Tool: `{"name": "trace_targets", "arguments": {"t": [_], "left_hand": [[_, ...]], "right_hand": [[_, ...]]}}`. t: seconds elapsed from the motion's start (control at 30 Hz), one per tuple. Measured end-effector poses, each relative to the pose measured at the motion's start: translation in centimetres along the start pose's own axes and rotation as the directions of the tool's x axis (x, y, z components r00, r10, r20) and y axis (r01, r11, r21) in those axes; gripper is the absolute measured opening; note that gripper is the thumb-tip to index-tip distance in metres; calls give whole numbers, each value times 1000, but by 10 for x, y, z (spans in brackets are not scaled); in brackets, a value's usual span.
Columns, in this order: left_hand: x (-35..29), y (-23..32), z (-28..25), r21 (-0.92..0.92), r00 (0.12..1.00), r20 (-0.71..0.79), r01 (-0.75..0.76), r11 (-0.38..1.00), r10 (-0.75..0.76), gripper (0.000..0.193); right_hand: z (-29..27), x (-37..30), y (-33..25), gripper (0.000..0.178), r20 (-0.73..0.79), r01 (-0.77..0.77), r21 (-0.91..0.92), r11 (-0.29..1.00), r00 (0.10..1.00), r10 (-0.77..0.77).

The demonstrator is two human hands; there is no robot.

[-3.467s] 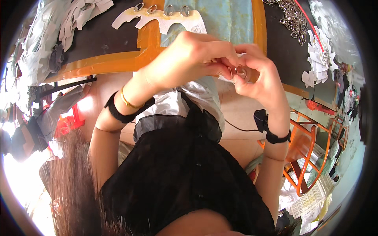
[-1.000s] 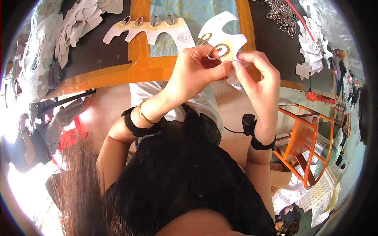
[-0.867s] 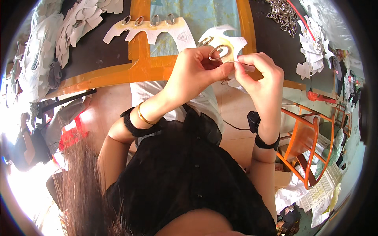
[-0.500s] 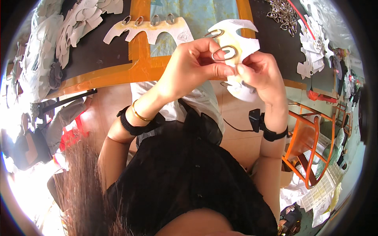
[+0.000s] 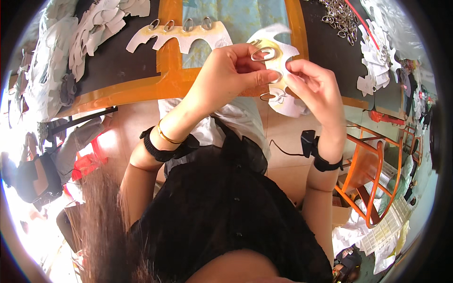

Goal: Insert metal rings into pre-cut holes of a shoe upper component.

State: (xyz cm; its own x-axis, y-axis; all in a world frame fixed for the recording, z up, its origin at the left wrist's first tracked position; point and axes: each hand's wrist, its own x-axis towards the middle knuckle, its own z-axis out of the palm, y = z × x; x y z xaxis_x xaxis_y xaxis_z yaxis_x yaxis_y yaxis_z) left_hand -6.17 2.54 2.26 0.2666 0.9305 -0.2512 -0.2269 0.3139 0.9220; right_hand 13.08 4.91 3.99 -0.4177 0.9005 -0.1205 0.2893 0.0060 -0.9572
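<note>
My left hand [image 5: 222, 78] pinches a white scalloped cut-out piece [image 5: 281, 51] with yellowish glue stains, held above the table's near edge. Oval metal rings stand along it: one ring [image 5: 263, 54] is at my left fingertips and another ring [image 5: 272, 96] hangs lower down. Right beside the piece is my right hand [image 5: 318, 89], its thumb and bent fingers apart, the fingertips close to the piece's edge. A similar scalloped piece [image 5: 212, 34] with several oval rings along its upper edge lies flat on the table, beyond my left hand.
White cut-outs [image 5: 96, 33] are heaped at the table's far left, near clear plastic bags [image 5: 52, 61]. A pile of metal rings [image 5: 340, 19] lies at the far right, beside more white pieces [image 5: 376, 59]. Orange tape [image 5: 108, 95] lines the table edge. An orange-framed chair [image 5: 363, 172] stands to the right.
My right hand's fingers have loosened and drawn slightly away from the piece. The held piece has tilted and shifted a little left in my left hand, showing its lower ring more.
</note>
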Motion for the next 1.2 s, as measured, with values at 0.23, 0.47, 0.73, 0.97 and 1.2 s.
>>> {"name": "trace_targets", "arguments": {"t": [0.23, 0.47, 0.73, 0.97, 1.2], "left_hand": [[0, -2, 8, 191, 994, -70, -75, 979, 89, 17], [16, -9, 7, -156, 994, -86, -83, 984, 70, 7], [25, -19, 45, -601, 942, -289, -316, 734, 169, 8], [24, -27, 51, -511, 896, -360, -423, 749, 260, 15], [22, -21, 44, -176, 846, -361, -474, 863, 392, 13]], "right_hand": [[8, 1, -4, 15, -49, 113, -347, 931, 989, -138], [0, 7, 0, 13, -492, 305, -222, 926, 785, -376], [34, 5, 7, 15, -503, 253, -643, 723, 572, -648], [35, 12, 11, 17, -520, 199, -698, 688, 519, -678], [32, 15, 11, 17, -514, 260, -643, 720, 550, -658]]}}
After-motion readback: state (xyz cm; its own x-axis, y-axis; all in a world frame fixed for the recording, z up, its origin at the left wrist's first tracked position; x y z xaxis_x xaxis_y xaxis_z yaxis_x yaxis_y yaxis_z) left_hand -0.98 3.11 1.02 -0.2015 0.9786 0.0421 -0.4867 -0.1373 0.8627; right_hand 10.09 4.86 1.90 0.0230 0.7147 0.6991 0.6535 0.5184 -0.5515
